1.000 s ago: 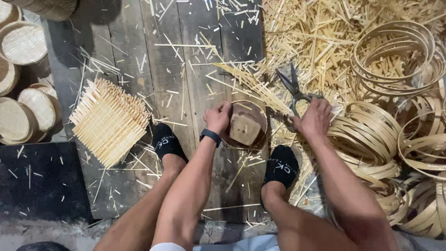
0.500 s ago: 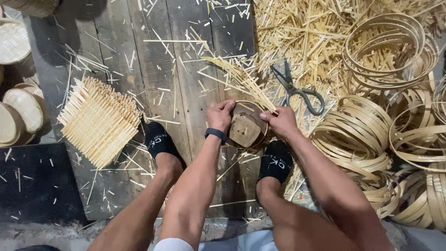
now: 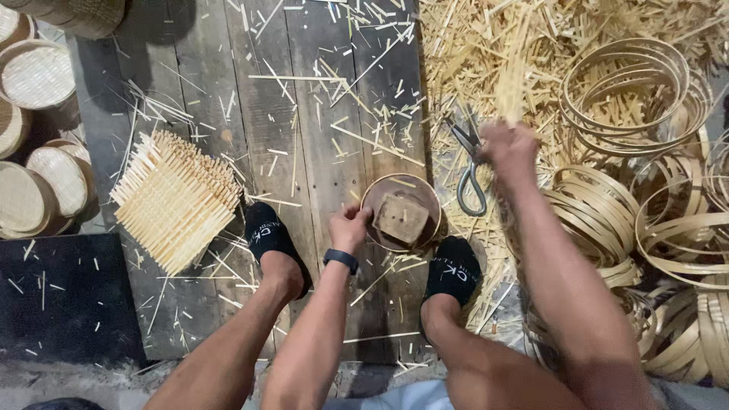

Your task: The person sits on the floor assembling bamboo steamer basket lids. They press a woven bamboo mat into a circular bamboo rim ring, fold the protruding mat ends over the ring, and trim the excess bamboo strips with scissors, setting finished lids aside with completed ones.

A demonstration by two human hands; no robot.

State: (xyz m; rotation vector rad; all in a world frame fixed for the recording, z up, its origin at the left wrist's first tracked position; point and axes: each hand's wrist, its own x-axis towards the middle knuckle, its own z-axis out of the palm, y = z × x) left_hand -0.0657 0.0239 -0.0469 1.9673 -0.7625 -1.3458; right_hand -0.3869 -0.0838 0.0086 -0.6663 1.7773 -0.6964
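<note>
L hand (image 3: 351,226) pinching rim of round bamboo hoop (image 3: 402,212) w/ 1 wood block (image 3: 402,218) inside, on plank floor (image 3: 319,152) btwn feet. Hoop prob light, thin, springy; best held at rim. R hand (image 3: 510,152) closed on bundle of bamboo strips (image 3: 513,80), blurred; stiff, splintery. 1 scissors (image 3: 469,167) just beside. 1 woven mat (image 3: 176,199), approx 6 lids (image 3: 36,74) left, many loose rings (image 3: 626,91) right.

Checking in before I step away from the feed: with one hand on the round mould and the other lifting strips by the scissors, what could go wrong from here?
1. The scissors lie right beside the raised right hand; reaching down again could catch them.
2. Only the left hand steadies the round mould, so it might shift between the feet.
3. Loose bamboo offcuts cover the planks around the socked feet, so splinters seem likely.
</note>
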